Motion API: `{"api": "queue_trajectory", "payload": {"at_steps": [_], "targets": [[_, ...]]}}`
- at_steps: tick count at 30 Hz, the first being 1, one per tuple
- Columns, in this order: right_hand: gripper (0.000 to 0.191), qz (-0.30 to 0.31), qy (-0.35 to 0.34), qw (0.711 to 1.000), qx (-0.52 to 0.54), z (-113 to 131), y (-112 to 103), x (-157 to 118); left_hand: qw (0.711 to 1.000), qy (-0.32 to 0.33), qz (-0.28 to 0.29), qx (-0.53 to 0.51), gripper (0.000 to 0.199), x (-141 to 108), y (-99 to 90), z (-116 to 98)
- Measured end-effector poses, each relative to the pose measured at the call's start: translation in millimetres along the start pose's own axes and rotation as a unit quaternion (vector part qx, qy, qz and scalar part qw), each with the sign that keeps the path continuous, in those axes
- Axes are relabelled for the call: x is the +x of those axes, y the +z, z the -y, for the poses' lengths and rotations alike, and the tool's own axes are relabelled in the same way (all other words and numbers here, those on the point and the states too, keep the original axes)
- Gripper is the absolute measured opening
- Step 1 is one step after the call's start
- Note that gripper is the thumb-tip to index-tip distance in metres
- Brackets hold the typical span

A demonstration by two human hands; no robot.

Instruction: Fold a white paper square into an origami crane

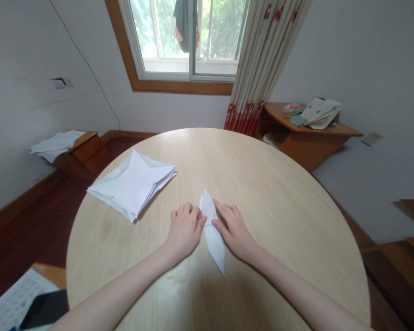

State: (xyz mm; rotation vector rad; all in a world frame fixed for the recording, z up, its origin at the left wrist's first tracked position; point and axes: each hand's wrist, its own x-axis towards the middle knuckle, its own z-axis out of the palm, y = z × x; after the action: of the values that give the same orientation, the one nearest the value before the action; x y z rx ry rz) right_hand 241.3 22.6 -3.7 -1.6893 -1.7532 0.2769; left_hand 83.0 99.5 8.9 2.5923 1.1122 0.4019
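Observation:
A narrow piece of folded white paper (215,247) lies on the round table, pointed at its far and near ends, with a crease across its middle. My left hand (186,229) rests against its left edge, fingers curled and the thumb pressing near the crease. On the other side my right hand (233,230) has thumb and fingers on the paper's right edge. Both hands grip the paper, which stays down on the tabletop. Part of its edges is hidden under the fingers.
A stack of creased white paper sheets (133,184) sits left on the round wooden table (276,197). A black phone (45,309) and a printed sheet (14,299) lie lower left. A corner desk (317,131) holding a bag (320,112) stands beyond the table at right.

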Motion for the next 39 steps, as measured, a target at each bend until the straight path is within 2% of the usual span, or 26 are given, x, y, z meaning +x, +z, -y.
{"api": "queue_trajectory", "payload": {"at_steps": [3, 6, 16, 25, 33, 39], "targets": [[0.028, -0.022, 0.005, 0.999, 0.035, -1.6, -3.2, 0.2, 1.000, -0.002, 0.002, -0.028, 0.018, 0.6, -0.1, 1.7], [0.009, -0.023, 0.028, 0.999, 0.026, -3.5, -2.4, 1.1, 0.998, -0.004, 0.009, -0.057, 0.017, 0.1, -1.8, 2.0], [0.012, -0.015, 0.036, 0.998, -0.049, -3.4, 6.2, 1.6, 0.998, -0.010, 0.022, -0.065, 0.021, -9.6, -9.9, -4.0], [0.011, 0.000, 0.029, 0.992, -0.122, 1.8, 6.0, 1.1, 0.997, 0.002, 0.042, -0.068, 0.016, -10.7, -11.5, -2.1], [0.013, -0.013, 0.010, 0.992, -0.125, 0.2, 7.3, 1.6, 0.996, -0.015, 0.056, -0.073, 0.028, -7.8, -13.3, -5.7], [0.014, -0.004, -0.015, 0.999, -0.043, 0.9, 5.9, 2.2, 1.000, 0.007, 0.006, 0.001, 0.029, -7.4, -6.1, -7.4]]}}
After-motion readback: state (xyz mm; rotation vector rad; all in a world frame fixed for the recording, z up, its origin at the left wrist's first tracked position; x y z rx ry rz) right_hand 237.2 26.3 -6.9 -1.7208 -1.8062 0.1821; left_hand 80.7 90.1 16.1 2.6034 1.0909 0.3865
